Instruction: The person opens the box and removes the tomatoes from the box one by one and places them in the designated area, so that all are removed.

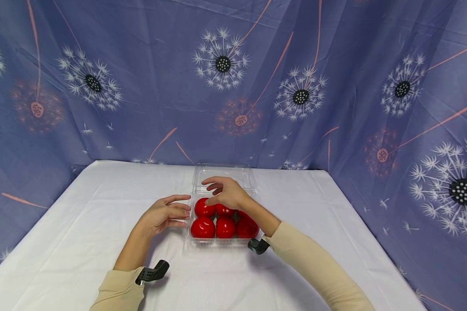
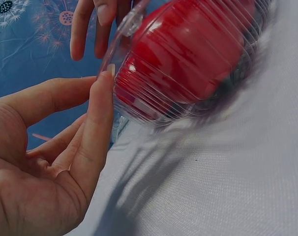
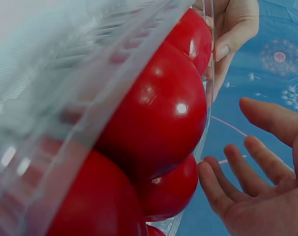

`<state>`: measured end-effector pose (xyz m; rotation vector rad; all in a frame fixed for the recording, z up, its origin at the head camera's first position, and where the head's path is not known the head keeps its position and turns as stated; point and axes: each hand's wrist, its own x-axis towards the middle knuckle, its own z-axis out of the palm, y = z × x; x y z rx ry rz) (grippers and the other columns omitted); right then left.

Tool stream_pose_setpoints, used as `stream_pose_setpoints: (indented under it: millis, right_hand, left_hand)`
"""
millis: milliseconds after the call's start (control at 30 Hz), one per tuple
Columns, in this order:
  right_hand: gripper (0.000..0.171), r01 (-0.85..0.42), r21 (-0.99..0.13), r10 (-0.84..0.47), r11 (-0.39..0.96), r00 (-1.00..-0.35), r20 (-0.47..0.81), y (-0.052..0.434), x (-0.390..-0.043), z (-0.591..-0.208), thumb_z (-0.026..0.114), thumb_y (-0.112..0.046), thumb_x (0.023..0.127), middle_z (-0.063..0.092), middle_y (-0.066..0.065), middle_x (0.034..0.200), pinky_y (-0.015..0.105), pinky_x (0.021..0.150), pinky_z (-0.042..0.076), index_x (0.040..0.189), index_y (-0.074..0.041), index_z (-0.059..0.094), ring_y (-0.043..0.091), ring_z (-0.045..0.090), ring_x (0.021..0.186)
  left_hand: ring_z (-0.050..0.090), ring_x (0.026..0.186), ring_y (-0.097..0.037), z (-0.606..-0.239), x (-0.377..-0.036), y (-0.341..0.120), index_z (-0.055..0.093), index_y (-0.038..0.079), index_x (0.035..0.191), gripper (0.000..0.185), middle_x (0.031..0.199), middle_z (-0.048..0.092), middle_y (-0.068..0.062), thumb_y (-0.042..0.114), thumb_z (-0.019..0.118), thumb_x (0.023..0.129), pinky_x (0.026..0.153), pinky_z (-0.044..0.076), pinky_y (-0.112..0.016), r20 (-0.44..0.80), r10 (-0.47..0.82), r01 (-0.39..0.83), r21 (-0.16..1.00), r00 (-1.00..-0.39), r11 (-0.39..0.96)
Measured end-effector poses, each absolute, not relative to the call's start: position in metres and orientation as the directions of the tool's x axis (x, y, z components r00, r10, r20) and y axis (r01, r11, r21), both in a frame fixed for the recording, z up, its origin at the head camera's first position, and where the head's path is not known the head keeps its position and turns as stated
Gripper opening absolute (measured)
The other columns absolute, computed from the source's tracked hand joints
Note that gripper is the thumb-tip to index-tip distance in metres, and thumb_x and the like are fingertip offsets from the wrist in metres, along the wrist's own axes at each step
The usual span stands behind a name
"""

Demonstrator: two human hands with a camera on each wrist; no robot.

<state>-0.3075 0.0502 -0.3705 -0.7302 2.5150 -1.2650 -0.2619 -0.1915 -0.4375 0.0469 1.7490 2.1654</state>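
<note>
A clear plastic clamshell box (image 1: 218, 242) sits on the white-covered table, its lid (image 1: 225, 175) folded open toward the back. Inside lie several glossy red, tomato-like balls (image 1: 203, 227) in two rows. At the box's left wall is my left hand (image 1: 162, 215), fingers extended; in the left wrist view, fingertips (image 2: 105, 78) meet the rim. My right hand (image 1: 227, 194) hovers over the back row with loosely bent fingers and nothing held. In the right wrist view its fingers (image 3: 247, 169) spread beside the red balls (image 3: 156, 113). The right hand and forearm hide part of the back row.
White cloth (image 1: 315, 207) covers the table around the box. A blue curtain (image 1: 159, 86) with dandelion prints hangs behind and along the sides. Black wrist-camera mounts (image 1: 153, 272) sit on both beige sleeves (image 1: 315, 259), the right one close to the box's front right corner.
</note>
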Motion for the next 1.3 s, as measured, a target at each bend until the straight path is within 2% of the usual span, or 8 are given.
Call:
stream_pose_setpoints:
  millis: [300,500,733,1033,1300]
  right_hand:
    - [0.061,-0.387,-0.745,-0.582,0.543,-0.813,-0.001,0.045,-0.314,-0.378,0.081,-0.008,0.080,0.067,0.016,0.133,0.047,0.100,0.055,0.138,-0.013,0.064,0.037,0.064,0.120]
    - [0.060,-0.389,-0.709,-0.566,0.588,-0.824,-0.016,0.045,-0.314,-0.380,0.082,-0.008,0.080,0.068,0.013,0.132,0.045,0.100,0.055,0.137,-0.016,0.065,0.032,0.065,0.119]
    - [0.061,-0.399,-0.695,-0.573,0.598,-0.819,-0.024,0.045,-0.315,-0.385,0.084,-0.008,0.078,0.067,0.015,0.132,0.045,0.101,0.054,0.136,-0.014,0.065,0.033,0.064,0.119]
    - [0.061,-0.376,-0.685,-0.565,0.625,-0.822,-0.065,0.045,-0.311,-0.391,0.081,-0.004,0.077,0.066,0.011,0.134,0.048,0.109,0.049,0.134,-0.017,0.066,0.032,0.061,0.127]
    - [0.061,-0.374,-0.675,-0.564,0.635,-0.822,-0.075,0.044,-0.310,-0.393,0.081,-0.005,0.076,0.066,0.008,0.135,0.049,0.109,0.048,0.134,-0.019,0.066,0.030,0.059,0.129]
  left_hand:
    - [0.073,0.085,-0.016,-0.436,-0.262,-0.192,0.038,-0.003,0.152,0.068,0.107,0.070,-0.006,-0.001,0.067,0.090,0.072,0.064,-0.036,-0.196,0.298,-0.253,0.953,-0.934,-0.166]
    - [0.073,0.085,-0.016,-0.436,-0.263,-0.191,0.039,-0.003,0.152,0.068,0.108,0.070,-0.007,-0.001,0.068,0.090,0.072,0.064,-0.036,-0.190,0.301,-0.247,0.956,-0.934,-0.161]
    - [0.073,0.085,-0.015,-0.438,-0.263,-0.191,0.037,-0.004,0.153,0.068,0.107,0.070,-0.006,-0.001,0.066,0.091,0.072,0.064,-0.036,-0.187,0.307,-0.243,0.957,-0.933,-0.157]
    - [0.073,0.085,-0.015,-0.438,-0.263,-0.191,0.036,-0.004,0.153,0.068,0.108,0.069,-0.007,-0.001,0.066,0.091,0.072,0.064,-0.036,-0.184,0.314,-0.243,0.957,-0.931,-0.159]
    - [0.073,0.086,-0.015,-0.437,-0.262,-0.191,0.037,-0.004,0.153,0.068,0.109,0.069,-0.007,-0.001,0.065,0.091,0.074,0.064,-0.035,-0.181,0.316,-0.238,0.959,-0.932,-0.153]
